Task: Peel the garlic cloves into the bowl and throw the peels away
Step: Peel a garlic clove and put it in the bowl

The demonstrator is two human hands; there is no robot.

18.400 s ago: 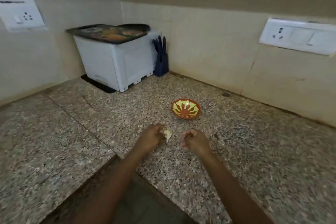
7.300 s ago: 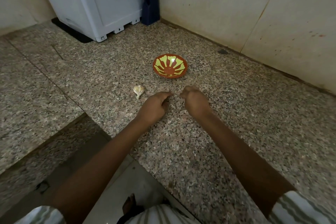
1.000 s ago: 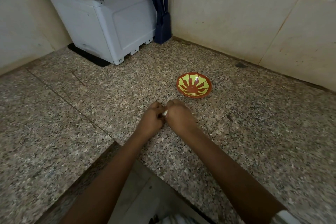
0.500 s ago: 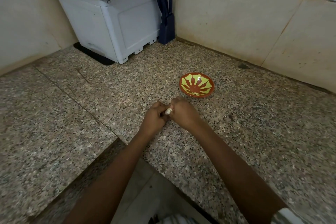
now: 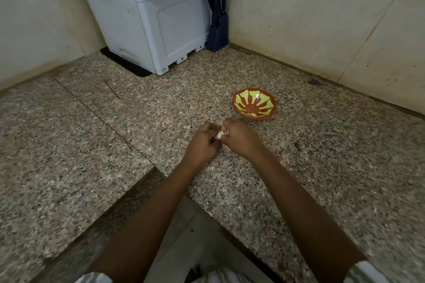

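1. Both hands have stayed pressed close together since half a second back, and the small white garlic clove is still caught between them.
2. The left hand has its fingers curled round the clove. It seems to hold the clove steady so it does not slip.
3. The right hand pinches the other end with curled fingers. I think it is picking at the skin to pull it off.
4. Both hands are low over the speckled surface. I cannot tell if they touch it.
5. The bowl sits just past the right hand, a little to its right. It is close, so a peeled clove only has a short way to go.
6. The bowl looks empty, so I think the peeling has only just begun.
7. I see no loose peels and no bin near the hands.
8. Far beyond the hands, a white box and a blue knife block stand by the wall, out of the way.
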